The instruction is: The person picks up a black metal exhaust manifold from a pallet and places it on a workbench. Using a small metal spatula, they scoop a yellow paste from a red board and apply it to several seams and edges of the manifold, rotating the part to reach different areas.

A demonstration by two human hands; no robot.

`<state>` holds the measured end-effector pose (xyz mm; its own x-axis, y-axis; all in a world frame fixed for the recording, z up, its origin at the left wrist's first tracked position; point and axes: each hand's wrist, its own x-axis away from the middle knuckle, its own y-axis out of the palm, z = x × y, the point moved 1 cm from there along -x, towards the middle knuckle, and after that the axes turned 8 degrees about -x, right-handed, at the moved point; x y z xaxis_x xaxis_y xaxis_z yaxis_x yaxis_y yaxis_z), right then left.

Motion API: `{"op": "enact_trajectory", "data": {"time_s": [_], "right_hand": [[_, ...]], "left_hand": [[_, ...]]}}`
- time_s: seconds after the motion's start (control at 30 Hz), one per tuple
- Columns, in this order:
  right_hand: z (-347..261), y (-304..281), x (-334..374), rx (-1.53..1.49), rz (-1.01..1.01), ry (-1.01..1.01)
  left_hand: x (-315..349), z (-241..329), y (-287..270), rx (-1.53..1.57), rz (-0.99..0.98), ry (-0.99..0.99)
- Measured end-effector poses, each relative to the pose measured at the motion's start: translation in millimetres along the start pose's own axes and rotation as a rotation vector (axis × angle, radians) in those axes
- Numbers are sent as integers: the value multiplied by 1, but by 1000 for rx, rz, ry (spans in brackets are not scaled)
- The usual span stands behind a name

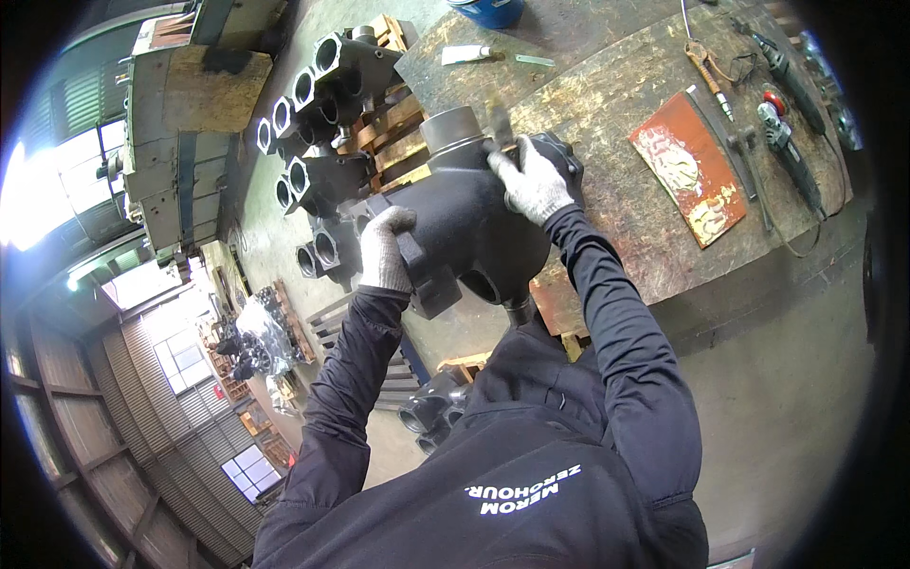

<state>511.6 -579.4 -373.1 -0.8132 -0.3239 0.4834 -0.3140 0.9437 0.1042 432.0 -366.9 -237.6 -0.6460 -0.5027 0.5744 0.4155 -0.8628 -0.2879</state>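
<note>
A large black metal casting (464, 223), like a valve body with a bare-metal round neck on top, sits in front of me at the table's left edge. My left hand (385, 252), in a grey knit glove, is closed over the flange at the casting's left end. Gloved alike, my right hand (534, 182) is over the casting's right part. Its fingers close on a small brush (498, 116), whose brownish end points up beside the neck and is smeared by motion. Whether the brush touches the casting I cannot tell.
On the worn table (597, 95) lie a red-brown board (690, 166) with pale smears, a white tube (465, 55), an angle grinder (791, 156) and cords. A blue bucket (488, 11) stands at the far edge. Several similar castings (327, 175) occupy the floor and pallets at left.
</note>
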Motion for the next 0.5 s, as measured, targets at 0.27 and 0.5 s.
{"op": "enact_trajectory", "data": {"time_s": [0.27,0.5], "right_hand": [[0,5,10,32,22,-30],[-3,-15,19,87,46,-130]], "left_hand": [[19,13,24,24,76,0],[1,0,10,-128,87,82]]}}
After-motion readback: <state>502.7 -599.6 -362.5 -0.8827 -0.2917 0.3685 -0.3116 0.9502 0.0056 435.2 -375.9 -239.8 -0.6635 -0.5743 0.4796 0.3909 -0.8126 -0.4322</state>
